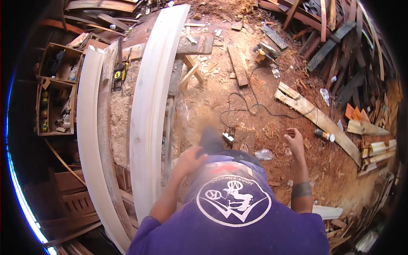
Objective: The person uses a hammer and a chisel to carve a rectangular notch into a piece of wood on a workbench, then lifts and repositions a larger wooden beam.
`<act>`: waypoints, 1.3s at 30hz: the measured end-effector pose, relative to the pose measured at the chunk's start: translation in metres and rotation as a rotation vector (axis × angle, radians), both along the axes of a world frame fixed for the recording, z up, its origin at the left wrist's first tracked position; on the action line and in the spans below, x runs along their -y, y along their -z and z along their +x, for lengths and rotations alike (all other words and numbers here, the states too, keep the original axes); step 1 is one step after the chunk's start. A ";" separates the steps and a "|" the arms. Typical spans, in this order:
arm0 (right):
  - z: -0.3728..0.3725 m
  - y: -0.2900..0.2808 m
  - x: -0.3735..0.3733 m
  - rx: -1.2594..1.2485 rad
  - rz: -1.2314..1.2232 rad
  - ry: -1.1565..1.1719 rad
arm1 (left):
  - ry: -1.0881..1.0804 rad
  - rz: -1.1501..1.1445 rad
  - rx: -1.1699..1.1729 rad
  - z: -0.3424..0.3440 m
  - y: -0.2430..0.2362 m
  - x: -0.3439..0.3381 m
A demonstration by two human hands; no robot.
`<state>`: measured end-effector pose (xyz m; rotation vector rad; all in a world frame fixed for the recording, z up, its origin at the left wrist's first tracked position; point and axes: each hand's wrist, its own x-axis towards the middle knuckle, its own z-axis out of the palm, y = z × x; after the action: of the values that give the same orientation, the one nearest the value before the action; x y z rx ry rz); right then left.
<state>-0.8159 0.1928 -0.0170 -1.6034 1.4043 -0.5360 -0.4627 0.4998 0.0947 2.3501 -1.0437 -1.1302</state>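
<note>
My left hand (190, 162) hangs in front of my waist, just right of a long pale plank (149, 93). Its fingers are partly blurred, and I see no object in it. Out to the right, over the littered ground, my right hand (294, 141) is held in the air with loosely bent, parted fingers and nothing in them. The pale plank runs lengthwise from near my left arm to the far side. Left of it lies another long pale plank (90, 123), with a darker timber (104, 114) alongside. A yellow-and-black tool (120, 77) rests between the planks.
A yellow-and-black power tool (264, 53) sits on the ground ahead, near a looping dark cable (255, 104). A long board (319, 121) lies at right, beside a small canister (324, 135). Scrap timber (340, 46) is heaped far right. Wooden compartments (58, 80) stand at left.
</note>
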 end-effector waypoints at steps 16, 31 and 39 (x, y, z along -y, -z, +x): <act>0.416 -0.004 0.302 -0.265 0.122 -0.629 | -0.263 -0.611 0.364 0.308 0.030 0.340; 0.823 0.064 0.536 -0.118 0.400 -1.020 | -1.280 -0.035 0.931 0.424 0.088 0.383; 0.977 0.052 0.503 -0.055 0.437 -1.224 | -1.799 0.380 0.958 0.391 0.098 0.360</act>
<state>0.1614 -0.3098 -0.0695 -1.7471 0.3207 0.5053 -0.0722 0.1396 -0.0032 2.5873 1.2571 0.5661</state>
